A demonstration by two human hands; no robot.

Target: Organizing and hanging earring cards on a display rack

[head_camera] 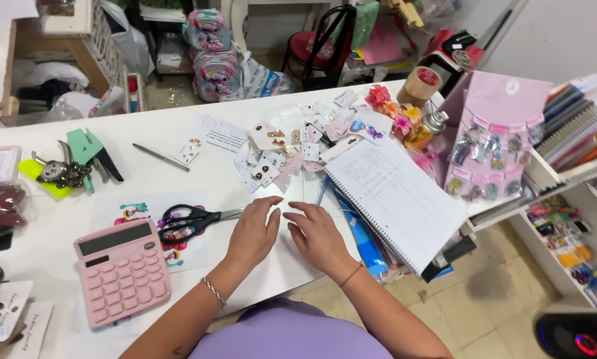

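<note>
My left hand (253, 233) and my right hand (317, 236) rest side by side on the white table (179, 133), fingertips together over a small white item that I cannot make out. Black-handled scissors (189, 221) lie just left of my left hand. A heap of small earring cards (292, 149) is spread beyond my fingers. An open spiral notebook (395, 199) lies to the right of my right hand. A pink calculator (122, 269) sits near the front left.
A grey pen (160, 157), a green tool (89, 149) and a watch (62, 173) lie at the left. A tape roll (421, 83), flower clips (395, 110) and a pink display card (491, 136) stand at the right. Chairs and bags sit behind the table.
</note>
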